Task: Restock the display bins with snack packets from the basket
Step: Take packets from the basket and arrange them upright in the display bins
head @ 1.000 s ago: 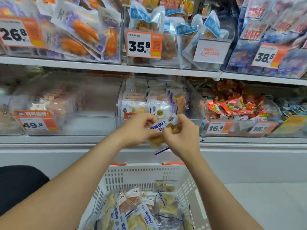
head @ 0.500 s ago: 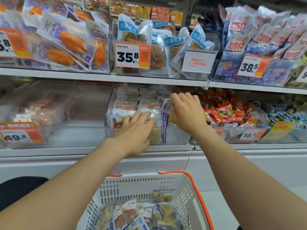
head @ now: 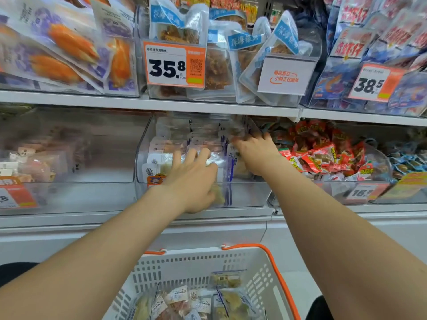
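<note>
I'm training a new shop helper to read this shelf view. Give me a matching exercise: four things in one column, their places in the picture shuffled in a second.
Things:
1 basket
2 red packets
3 35.8 price tag
4 orange-printed bags

Places:
A top left
B bottom middle
C middle right
D top middle

Pairs: 1-B, 2-C, 3-D, 4-A

White shelf (head: 69,218) carries clear bins (head: 249,192) packed with snack packets (head: 171,144).
</note>
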`<state>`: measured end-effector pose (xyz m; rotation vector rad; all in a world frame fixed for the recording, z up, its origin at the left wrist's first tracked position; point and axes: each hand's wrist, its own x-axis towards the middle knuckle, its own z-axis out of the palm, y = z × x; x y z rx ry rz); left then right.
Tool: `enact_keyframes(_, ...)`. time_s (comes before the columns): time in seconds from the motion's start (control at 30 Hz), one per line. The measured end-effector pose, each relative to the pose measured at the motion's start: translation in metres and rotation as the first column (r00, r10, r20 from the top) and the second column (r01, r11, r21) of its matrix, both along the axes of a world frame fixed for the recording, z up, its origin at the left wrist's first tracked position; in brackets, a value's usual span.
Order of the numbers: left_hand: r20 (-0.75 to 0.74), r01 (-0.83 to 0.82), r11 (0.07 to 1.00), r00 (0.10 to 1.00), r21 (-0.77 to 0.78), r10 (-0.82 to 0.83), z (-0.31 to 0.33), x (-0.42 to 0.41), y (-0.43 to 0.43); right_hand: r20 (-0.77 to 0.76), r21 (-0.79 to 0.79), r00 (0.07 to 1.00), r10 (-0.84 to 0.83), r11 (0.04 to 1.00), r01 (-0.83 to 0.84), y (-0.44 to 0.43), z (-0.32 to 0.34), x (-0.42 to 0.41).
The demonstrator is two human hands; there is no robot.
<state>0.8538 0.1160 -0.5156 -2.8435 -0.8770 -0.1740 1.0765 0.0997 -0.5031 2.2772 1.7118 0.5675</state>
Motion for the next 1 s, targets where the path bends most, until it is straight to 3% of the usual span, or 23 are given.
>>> enact_keyframes(0.17,-0.025,0.001,1.0,1.0,-0.002,-0.001,-0.005,0.003,0.004,0.004,0.065,1.0,-0.001,0.998,0.001,0.011,-0.009,0.008)
enact_keyframes(0.37,-0.021,-0.001,1.0,1.0,-0.005,0.001,-0.006,0.005,0.005,0.114,0.311,0.993,-0.02,0.95,-0.016,0.019,-0.021,0.008)
enact_keyframes(0.43,-0.024,-0.005,1.0,1.0,-0.001,0.005,-0.007,0.005,0.004,0.113,0.25,0.992,0.063,0.964,-0.09,0.02,-0.023,0.007)
enact_keyframes(0.53,-0.029,-0.009,1.0,1.0,0.008,0.01,-0.009,0.003,0.003,-0.131,-0.062,0.982,0.136,0.987,-0.145,0.018,-0.031,0.01)
enact_keyframes(0.6,-0.027,-0.008,1.0,1.0,-0.002,0.008,-0.01,0.002,0.002,-0.279,-0.11,0.955,0.105,0.984,-0.141,0.016,-0.034,0.012)
enact_keyframes(0.73,0.001,0.009,1.0,1.0,-0.002,-0.009,-0.011,-0.004,-0.006,-0.382,-0.088,0.924,0.017,0.995,-0.055,0.015,-0.035,0.016)
enact_keyframes(0.83,0.131,0.044,0.998,0.99,0.049,-0.05,-0.011,-0.008,-0.012,-0.474,-0.046,0.88,-0.014,0.999,-0.009,0.013,-0.031,0.009)
enact_keyframes(1.0,0.396,0.122,0.978,0.9,0.167,-0.18,-0.007,-0.012,-0.025,-0.496,0.318,0.868,0.007,0.932,0.174,-0.011,-0.015,-0.014)
